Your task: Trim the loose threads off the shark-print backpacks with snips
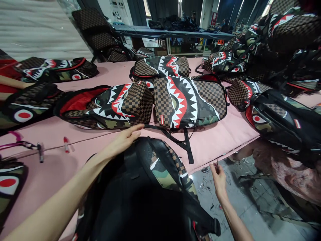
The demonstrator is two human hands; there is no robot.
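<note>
A black backpack (135,187) with camouflage and brown checkered side panels lies closest to me, its back panel and straps facing up. Just above its top edge, my left hand (127,136) reaches across with fingers stretched out, the tips near the base of an open shark-mouth backpack (119,103). My right hand (219,177) is off the table's front edge, right of the black backpack. Its fingers are curled together around something small and dark that I cannot make out. A second shark-mouth backpack (185,102) lies beyond, its black strap (187,147) hanging toward me.
More backpacks lie along the pink table (220,140), with a pile (250,50) at the right. A red-capped marker (66,144) and a dark small tool (40,152) lie left. Another person's arm (15,82) enters at far left. Scraps litter the floor (240,190).
</note>
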